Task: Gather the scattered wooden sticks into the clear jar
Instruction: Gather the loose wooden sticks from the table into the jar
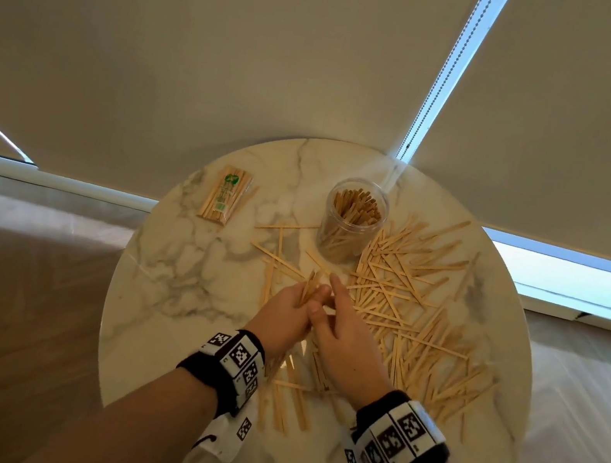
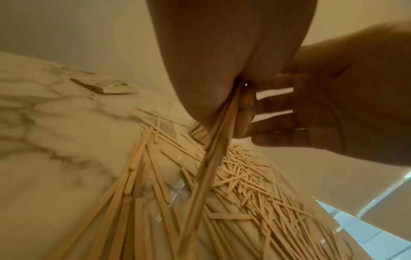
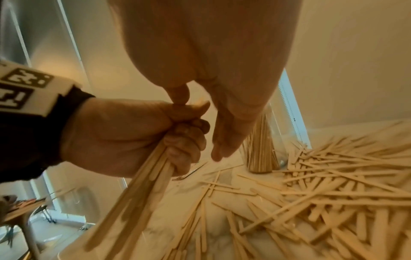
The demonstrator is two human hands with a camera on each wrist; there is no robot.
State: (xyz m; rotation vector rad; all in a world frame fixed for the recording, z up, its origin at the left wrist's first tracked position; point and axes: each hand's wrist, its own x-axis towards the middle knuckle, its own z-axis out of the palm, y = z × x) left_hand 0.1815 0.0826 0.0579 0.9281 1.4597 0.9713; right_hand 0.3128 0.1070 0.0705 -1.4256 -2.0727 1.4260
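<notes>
Above the middle of the round marble table (image 1: 179, 290), my left hand (image 1: 296, 307) grips a bundle of wooden sticks (image 3: 142, 190), which hangs down from the fist in both wrist views. My right hand (image 1: 339, 310) lies against the left one with its fingers (image 3: 224, 140) straight and holds nothing; its thumb touches the left fist. The clear jar (image 1: 353, 219) stands upright just beyond the hands, partly filled with upright sticks. Many loose sticks (image 1: 411, 315) lie scattered to the right of and beneath the hands.
A sealed packet of sticks (image 1: 225, 194) lies at the table's far left. A few loose sticks (image 1: 279, 255) lie left of the jar. Roller blinds hang behind the table, and a wooden floor surrounds it.
</notes>
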